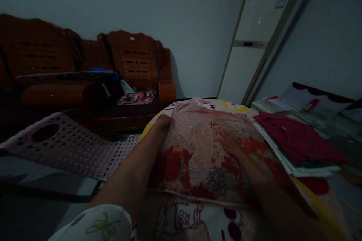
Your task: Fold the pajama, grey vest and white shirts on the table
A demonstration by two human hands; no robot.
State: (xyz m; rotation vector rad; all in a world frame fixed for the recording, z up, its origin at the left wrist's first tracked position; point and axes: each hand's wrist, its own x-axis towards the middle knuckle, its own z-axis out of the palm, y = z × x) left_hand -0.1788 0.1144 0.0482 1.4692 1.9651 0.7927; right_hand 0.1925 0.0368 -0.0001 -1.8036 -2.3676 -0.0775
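Dim room, pale wall (198, 26) at the back. Far left, woven chair (79, 150); behind it wooden seats (132, 54), one with a crumpled flowery cloth (138, 97) on it. Left hand (164, 121) at the left edge of the patterned cloth (195, 158), fingers curled; cannot tell if they pinch the fabric or just rest there. Patterned cloth, red and grey print, lies spread on the cartoon table cover (234, 106), between and under the hands, near hem toward the wearer, slightly wavy. Right hand (229, 141) lies palm down on it right of centre, fingers out, gripping nothing. To do this well, I'd say: anchor the left edge lightly, sweep the right palm outward with even pressure, don't drag the cover along, and straighten the near hem too. Thin-looking fabric probably bunches if pushed hard. Behind, right: tall white cabinet (251, 45). Far right, maroon top (296, 139) on a folded pile, close beside the cloth; keep the right forearm off it.
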